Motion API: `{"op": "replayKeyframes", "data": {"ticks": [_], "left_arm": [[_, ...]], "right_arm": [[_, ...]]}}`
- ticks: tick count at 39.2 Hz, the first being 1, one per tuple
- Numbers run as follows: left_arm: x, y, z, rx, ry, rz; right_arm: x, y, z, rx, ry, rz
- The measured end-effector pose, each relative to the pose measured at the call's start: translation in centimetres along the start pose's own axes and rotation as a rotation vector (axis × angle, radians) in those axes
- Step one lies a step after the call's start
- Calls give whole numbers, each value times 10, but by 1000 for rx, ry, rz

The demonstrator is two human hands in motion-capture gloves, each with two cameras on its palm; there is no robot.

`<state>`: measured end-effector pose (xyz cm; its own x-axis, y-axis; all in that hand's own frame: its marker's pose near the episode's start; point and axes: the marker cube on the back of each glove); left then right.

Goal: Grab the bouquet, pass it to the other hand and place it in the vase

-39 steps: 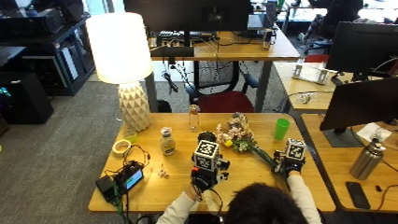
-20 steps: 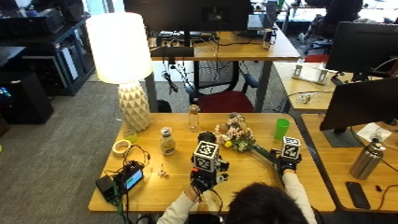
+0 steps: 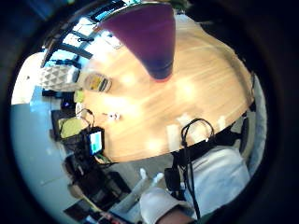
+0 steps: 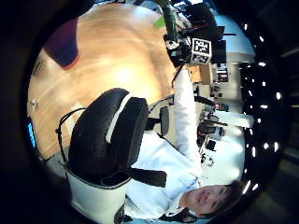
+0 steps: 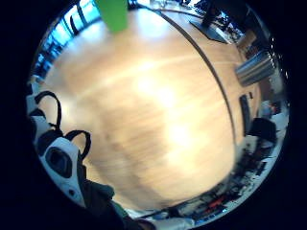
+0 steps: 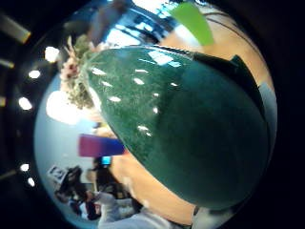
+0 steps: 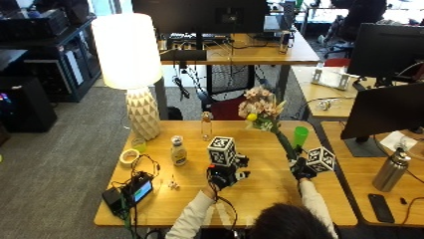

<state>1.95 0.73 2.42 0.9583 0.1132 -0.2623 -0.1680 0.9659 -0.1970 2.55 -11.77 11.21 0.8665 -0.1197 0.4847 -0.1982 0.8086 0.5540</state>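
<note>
The bouquet (image 7: 262,108) of pale flowers stands high over the table's back edge, and its green wrapped stem (image 7: 285,142) slants down to my right hand (image 7: 302,170), which grips the lower end. That wrap (image 6: 190,124) fills the right thumb side palm view. My left hand (image 7: 225,175) rests on the table (image 7: 265,191) near the middle, fingers relaxed and holding nothing. The tapered vase (image 3: 149,42) stands upright on the wood just beyond the left palm. The outside view does not show it, as the left hand's gear hides it.
A green cup (image 7: 300,135) stands just behind the right hand. A tall lamp (image 7: 129,64), a clear bottle (image 7: 207,125), a sauce bottle (image 7: 177,150), a tape roll (image 7: 129,157) and a small screen device (image 7: 136,191) occupy the left side. A monitor (image 7: 387,109) and flask (image 7: 391,170) stand on the neighbouring desk.
The bouquet has risen from a low slant over the table to a steeper, higher pose, flowers now above the back edge. The left hand has stayed in place.
</note>
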Motion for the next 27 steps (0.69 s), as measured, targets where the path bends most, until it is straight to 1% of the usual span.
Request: {"op": "replayKeyframes", "data": {"ticks": [2,4,5,8,12,14,15,17,19,20,22,25,27], "left_arm": [[6,-7,-11,20,38,12],[11,-16,-23,55,89,21],[15,-20,-30,79,119,26],[23,-32,-52,179,216,49],[32,-50,-79,343,358,67],[38,-55,-94,405,434,67],[41,-58,-101,429,475,68],[50,-66,-117,470,565,79],[61,-74,-133,511,660,97],[67,-78,-140,536,703,103],[78,-83,-150,603,766,104],[94,-84,-160,762,801,94],[103,-84,-163,854,812,94]], "right_arm": [[-14,-9,-9,88,-107,-35],[-23,-21,-20,192,-137,-54],[-28,-23,-26,228,-135,-31],[-39,-28,-37,285,-145,70],[-17,-52,-21,377,-241,40],[-23,-56,-18,386,-347,-5],[-30,-56,-17,369,-409,-11],[-50,-54,-16,320,-503,46],[-75,-52,-15,287,-554,129],[-87,-51,-15,284,-576,146],[-107,-51,-11,301,-612,111],[-134,-50,2,336,-659,-20],[-148,-43,15,312,-690,18]]}}
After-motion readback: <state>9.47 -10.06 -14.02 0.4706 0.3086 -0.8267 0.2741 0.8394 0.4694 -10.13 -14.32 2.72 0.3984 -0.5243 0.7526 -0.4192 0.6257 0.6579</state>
